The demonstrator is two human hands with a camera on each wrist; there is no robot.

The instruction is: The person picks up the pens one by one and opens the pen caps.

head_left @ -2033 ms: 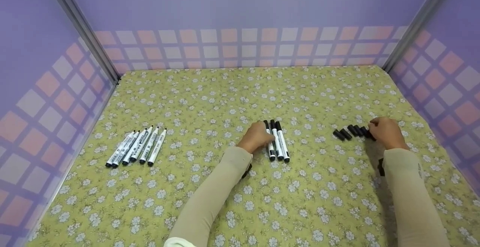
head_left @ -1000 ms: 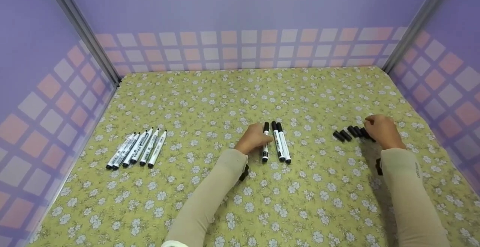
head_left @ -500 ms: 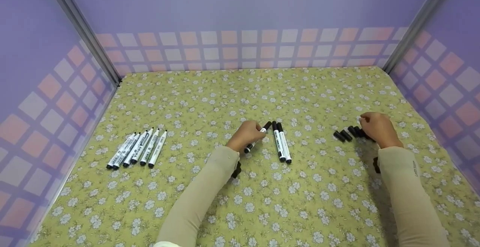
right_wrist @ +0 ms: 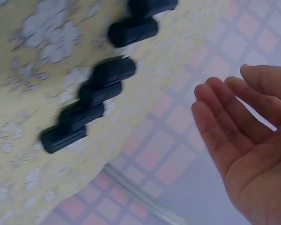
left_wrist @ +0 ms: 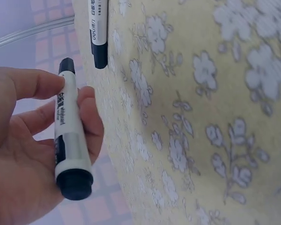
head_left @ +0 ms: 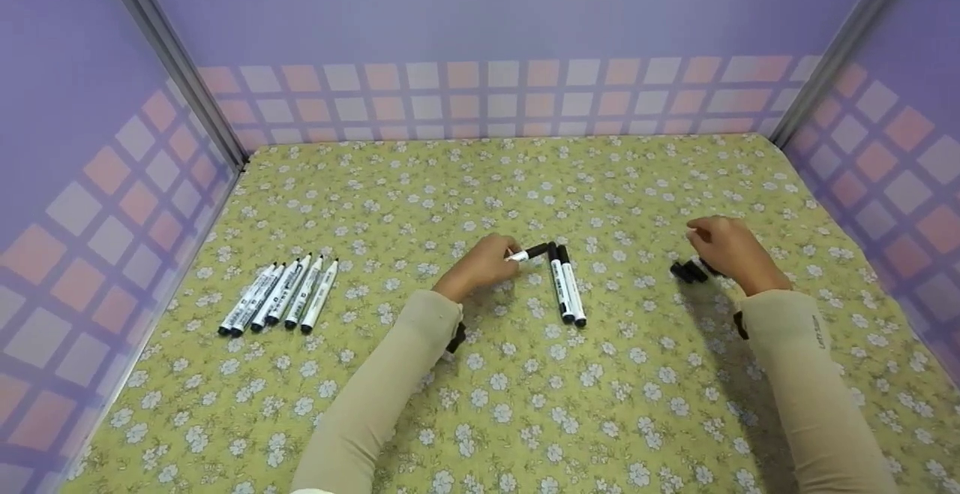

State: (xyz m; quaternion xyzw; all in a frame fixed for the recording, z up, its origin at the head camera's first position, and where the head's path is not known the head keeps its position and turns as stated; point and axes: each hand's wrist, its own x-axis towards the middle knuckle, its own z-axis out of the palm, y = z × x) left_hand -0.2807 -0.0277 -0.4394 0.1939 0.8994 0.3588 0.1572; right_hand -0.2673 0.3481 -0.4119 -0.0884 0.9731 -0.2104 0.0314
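Observation:
My left hand pinches a capped whiteboard marker between thumb and fingers. In the head view its black cap points right, towards two capped markers lying side by side at mid-table. The left wrist view shows the marker's dark end plug facing the camera. Over the right part of the table, my right hand holds nothing. Its fingers are loosely bent, with the thumb apart, in the right wrist view. Just below it lies a slanting row of loose black marker caps, partly hidden by the hand in the head view.
Several uncapped white markers lie in a slanted row at the left, tips pointing away. A yellow flowered cloth covers the table. Purple walls with pink and white squares enclose it at the back and both sides.
My left hand drew one marker leftward away from the other two, lifted it and turned its cap to the right. My right hand moved left and up from the far end of the caps.

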